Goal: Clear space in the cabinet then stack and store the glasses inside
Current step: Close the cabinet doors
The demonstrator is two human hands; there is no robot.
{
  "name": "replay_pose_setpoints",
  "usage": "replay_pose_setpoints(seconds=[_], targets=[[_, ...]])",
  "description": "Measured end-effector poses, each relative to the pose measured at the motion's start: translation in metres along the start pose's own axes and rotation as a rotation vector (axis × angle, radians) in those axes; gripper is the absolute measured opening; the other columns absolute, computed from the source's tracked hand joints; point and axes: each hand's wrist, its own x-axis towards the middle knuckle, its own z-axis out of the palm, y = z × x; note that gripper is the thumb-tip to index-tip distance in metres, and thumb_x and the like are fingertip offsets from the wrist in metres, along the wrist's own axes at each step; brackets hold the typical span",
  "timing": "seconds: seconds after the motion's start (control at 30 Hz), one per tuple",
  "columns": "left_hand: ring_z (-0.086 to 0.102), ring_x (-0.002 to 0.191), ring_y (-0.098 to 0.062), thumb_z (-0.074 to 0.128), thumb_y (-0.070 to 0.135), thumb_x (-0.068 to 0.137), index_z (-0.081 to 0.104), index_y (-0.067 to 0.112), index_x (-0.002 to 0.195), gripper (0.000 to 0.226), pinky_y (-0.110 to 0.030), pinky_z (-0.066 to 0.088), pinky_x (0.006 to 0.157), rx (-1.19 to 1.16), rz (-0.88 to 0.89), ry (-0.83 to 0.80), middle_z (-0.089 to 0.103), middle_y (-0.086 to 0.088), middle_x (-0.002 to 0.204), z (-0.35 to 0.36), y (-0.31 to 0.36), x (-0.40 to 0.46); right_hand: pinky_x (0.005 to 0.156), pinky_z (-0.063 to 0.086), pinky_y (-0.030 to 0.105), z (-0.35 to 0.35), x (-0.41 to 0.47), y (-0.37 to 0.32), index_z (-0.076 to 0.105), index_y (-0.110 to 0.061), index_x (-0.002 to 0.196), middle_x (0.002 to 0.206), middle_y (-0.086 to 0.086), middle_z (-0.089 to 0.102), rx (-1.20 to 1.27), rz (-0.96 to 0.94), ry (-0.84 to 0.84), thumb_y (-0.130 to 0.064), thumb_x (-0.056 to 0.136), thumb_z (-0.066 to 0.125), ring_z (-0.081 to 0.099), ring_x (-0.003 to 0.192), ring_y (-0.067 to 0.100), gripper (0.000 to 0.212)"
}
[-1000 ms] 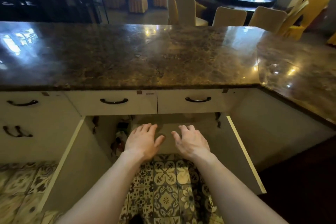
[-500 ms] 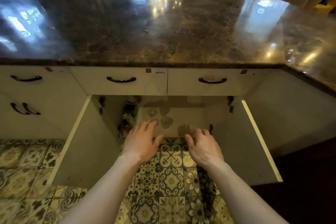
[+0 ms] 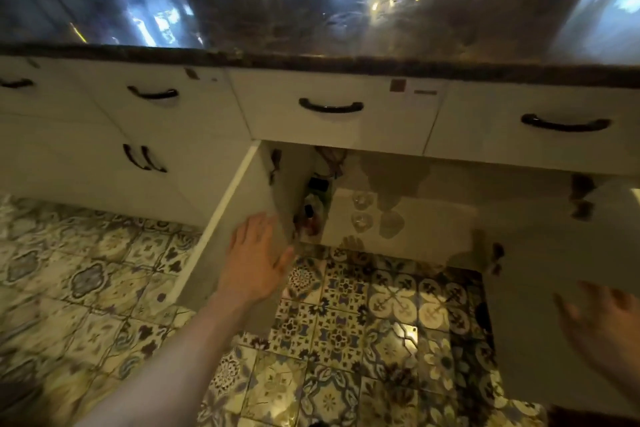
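The head view has dropped and swung closer in the last second: the dining chairs and tables beyond the counter (image 3: pixel 311 59) are gone from sight, and the open cabinet (image 3: pixel 398 218) under the drawers now fills the middle. My two hands, which were side by side in front of the opening, have spread wide. My left hand (image 3: pixel 254 267) hangs open, fingers apart, holding nothing, just in front of the left door (image 3: pixel 221 239) near its hinge side. My right hand (image 3: pixel 602 329) is a blur at the right edge, over the right door (image 3: pixel 540 288); its fingers look spread and I see nothing in it. With my head lower I can read the inside: two clear glasses (image 3: pixel 362 210), one behind the other, stand on the cabinet floor toward its left side, with faint glass-shaped shadows or reflections just right of them that I cannot sort out. At the left wall sits a clutter of small bottles (image 3: pixel 313 215) and dark cables. I judge both doors fully open and the clearing not yet begun; that clutter at the left wall is probably what must shift, and the glasses near it could be knocked.
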Motion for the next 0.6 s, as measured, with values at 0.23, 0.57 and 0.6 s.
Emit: replay_pose_setpoints(seconds=[0.23, 0.57, 0.6], targets=[[0.003, 0.149, -0.042, 0.031, 0.068, 0.090, 0.004, 0.022, 0.158, 0.086, -0.055, 0.007, 0.119, 0.117, -0.256, 0.032, 0.002, -0.018, 0.165, 0.025, -0.061, 0.009, 0.098, 0.042, 0.072, -0.021, 0.027, 0.036, 0.033, -0.008, 0.135, 0.141, 0.031, 0.037, -0.083, 0.201, 0.103, -0.040, 0.082, 0.075, 0.039, 0.124, 0.060, 0.075], [0.024, 0.131, -0.058, 0.057, 0.066, 0.068, 0.026, 0.020, 0.148, 0.097, -0.075, 0.031, 0.098, 0.072, -0.286, 0.046, 0.021, -0.029, 0.150, 0.053, -0.054, 0.006, 0.114, 0.020, 0.069, -0.043, 0.014, 0.041, 0.018, -0.012, 0.154, 0.154, 0.030, 0.026, -0.161, 0.367, 0.185, -0.064, 0.078, 0.069, 0.028, 0.138, 0.054, 0.105], [0.023, 0.132, -0.057, 0.054, 0.069, 0.068, 0.026, 0.020, 0.148, 0.098, -0.075, 0.030, 0.099, 0.081, -0.290, 0.045, 0.020, -0.029, 0.151, 0.053, -0.049, 0.006, 0.114, 0.023, 0.068, -0.041, 0.014, 0.043, 0.016, -0.011, 0.154, 0.154, 0.029, 0.026, -0.168, 0.374, 0.157, -0.066, 0.077, 0.069, 0.028, 0.138, 0.053, 0.108]])
